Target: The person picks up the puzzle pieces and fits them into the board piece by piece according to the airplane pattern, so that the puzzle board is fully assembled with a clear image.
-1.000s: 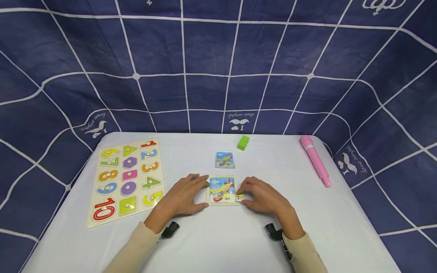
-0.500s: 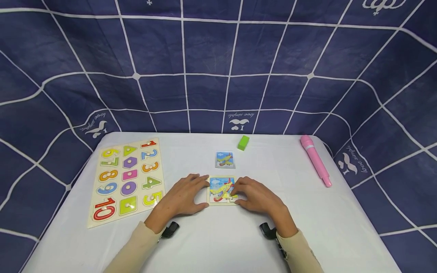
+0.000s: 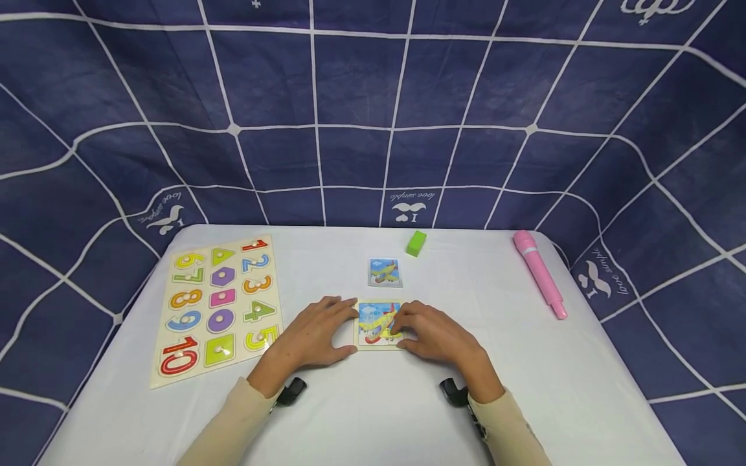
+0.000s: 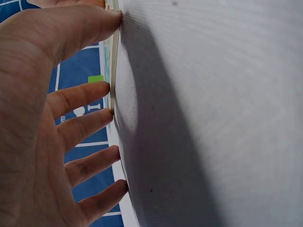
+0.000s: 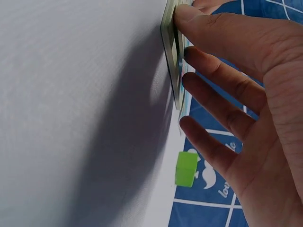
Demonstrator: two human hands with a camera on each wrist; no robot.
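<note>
A small jigsaw puzzle board point(image 3: 373, 320) with a yellow and red airplane picture lies flat on the white table. Along its left edge rest the thumb and fingertips of my left hand point(image 3: 317, 327), with the fingers fairly straight and spread. My right hand point(image 3: 440, 333) is over the board's right side and pinches a puzzle piece point(image 5: 178, 40) between thumb and fingers at the lower right corner. In the right wrist view the piece sits slightly raised and tilted against the board. The fingers hide most of it in the head view.
Behind the board lies a small airplane picture card point(image 3: 384, 273), with a green block point(image 3: 416, 243) farther back. A number and shape peg board point(image 3: 217, 307) is at the left. At the far right lies a pink microphone-shaped stick point(image 3: 539, 274). Dark blue gridded cloth hangs behind the table.
My right hand has moved left with the puzzle piece, from beside the board's right edge onto its lower right corner. The left hand has stayed in place.
</note>
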